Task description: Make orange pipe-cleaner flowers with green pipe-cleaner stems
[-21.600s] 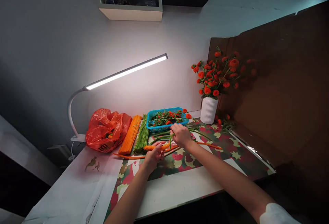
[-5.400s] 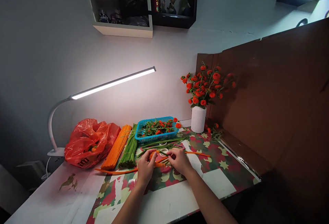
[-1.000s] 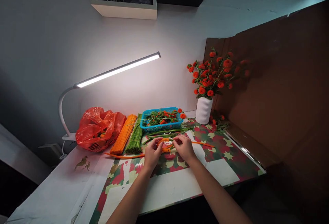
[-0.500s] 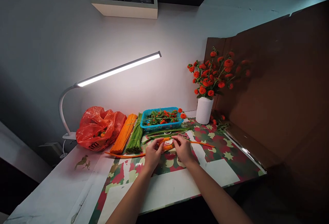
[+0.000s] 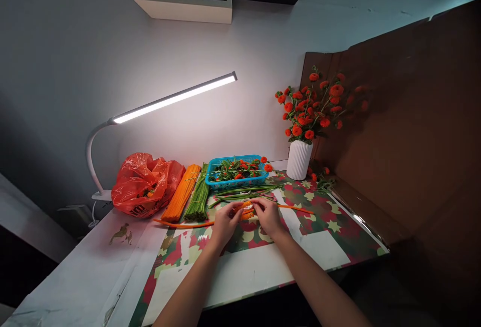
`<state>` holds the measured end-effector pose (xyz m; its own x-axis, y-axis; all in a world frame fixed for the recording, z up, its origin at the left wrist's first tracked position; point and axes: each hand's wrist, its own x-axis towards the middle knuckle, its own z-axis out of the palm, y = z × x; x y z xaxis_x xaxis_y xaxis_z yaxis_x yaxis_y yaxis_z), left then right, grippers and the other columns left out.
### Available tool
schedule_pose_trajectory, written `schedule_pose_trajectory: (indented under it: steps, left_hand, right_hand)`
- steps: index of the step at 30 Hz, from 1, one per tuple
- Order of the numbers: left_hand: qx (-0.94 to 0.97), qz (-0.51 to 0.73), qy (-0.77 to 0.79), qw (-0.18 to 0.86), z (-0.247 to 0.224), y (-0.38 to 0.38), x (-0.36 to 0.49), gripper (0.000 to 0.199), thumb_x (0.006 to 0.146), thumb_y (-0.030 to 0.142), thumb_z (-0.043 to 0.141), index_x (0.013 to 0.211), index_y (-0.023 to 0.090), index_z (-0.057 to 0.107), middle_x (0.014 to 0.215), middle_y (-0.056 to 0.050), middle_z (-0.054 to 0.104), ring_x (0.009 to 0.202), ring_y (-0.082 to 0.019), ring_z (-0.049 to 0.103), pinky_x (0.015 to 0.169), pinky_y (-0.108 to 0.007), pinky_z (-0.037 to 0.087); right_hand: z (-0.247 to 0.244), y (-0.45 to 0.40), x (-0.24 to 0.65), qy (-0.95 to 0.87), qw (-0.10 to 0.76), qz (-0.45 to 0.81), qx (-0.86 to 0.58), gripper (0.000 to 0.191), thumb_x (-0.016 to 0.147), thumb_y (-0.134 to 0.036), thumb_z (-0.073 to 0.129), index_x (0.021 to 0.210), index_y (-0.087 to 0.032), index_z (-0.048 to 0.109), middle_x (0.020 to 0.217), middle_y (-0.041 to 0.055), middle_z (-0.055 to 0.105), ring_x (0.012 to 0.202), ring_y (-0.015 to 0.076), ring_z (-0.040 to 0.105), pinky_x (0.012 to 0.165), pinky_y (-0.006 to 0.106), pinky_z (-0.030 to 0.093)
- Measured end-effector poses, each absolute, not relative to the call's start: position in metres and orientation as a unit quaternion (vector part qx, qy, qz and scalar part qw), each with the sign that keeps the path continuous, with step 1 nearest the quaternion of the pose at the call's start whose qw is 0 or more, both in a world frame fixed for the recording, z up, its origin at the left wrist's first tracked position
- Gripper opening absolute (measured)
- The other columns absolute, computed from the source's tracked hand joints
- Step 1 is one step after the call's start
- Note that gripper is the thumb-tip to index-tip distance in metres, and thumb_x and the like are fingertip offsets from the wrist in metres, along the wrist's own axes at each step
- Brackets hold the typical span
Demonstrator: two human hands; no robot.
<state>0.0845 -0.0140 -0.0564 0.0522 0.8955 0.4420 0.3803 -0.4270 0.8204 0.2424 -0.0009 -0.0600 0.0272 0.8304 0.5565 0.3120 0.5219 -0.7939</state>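
Observation:
Close together over the patterned table cover, my left hand (image 5: 224, 221) and my right hand (image 5: 267, 218) pinch a coiled orange pipe cleaner (image 5: 247, 204) between them. Just below the fingertips is a second bit of orange coil (image 5: 248, 215); whether the two join is hard to make out. Long orange pipe cleaner ends (image 5: 184, 225) stretch out to the left and right of my hands. Behind the fingers lie loose green pipe cleaners (image 5: 240, 193). My fingers partly cover the coil.
Left of my hands are an orange pipe cleaner bundle (image 5: 182, 193), a green bundle (image 5: 197, 201) and a red plastic bag (image 5: 145, 187). A blue basket (image 5: 237, 184) holds flower pieces. A white vase (image 5: 299, 160) with orange flowers stands right. A lit lamp (image 5: 176, 98) arches above.
My fingers have shifted slightly on the orange coil, with both hands still close together. The whole view has moved a little; nothing on the table has been taken or put down.

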Motion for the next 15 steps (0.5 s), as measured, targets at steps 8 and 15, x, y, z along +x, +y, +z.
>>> schedule_pose_trajectory:
  steps: [8,15]
  left_hand:
    - [0.514,0.591,0.463,0.415,-0.0546,-0.0155,0.095,0.043,0.065,0.044,0.072,0.097,0.016,0.062,0.082,-0.005,0.069,0.073,-0.02,0.068,0.057,-0.029,0.058]
    - [0.557,0.56,0.479,0.383,-0.0615,-0.013,0.0923,0.033,0.071,0.036,0.068,0.095,0.014,0.07,0.084,-0.008,0.073,0.072,-0.021,0.07,0.063,-0.032,0.059]
  right_hand:
    - [-0.0598,-0.0017,0.2395,-0.597,0.593,0.237,-0.486,0.019,0.081,-0.028,0.051,0.085,-0.016,0.066,0.075,0.0058,0.069,0.058,0.0172,0.063,0.051,0.026,0.049]
    - [-0.0603,0.0003,0.2433,-0.619,0.581,0.202,-0.489,0.017,0.08,-0.024,0.049,0.078,-0.017,0.064,0.071,0.0053,0.068,0.059,0.0179,0.062,0.054,0.027,0.049]
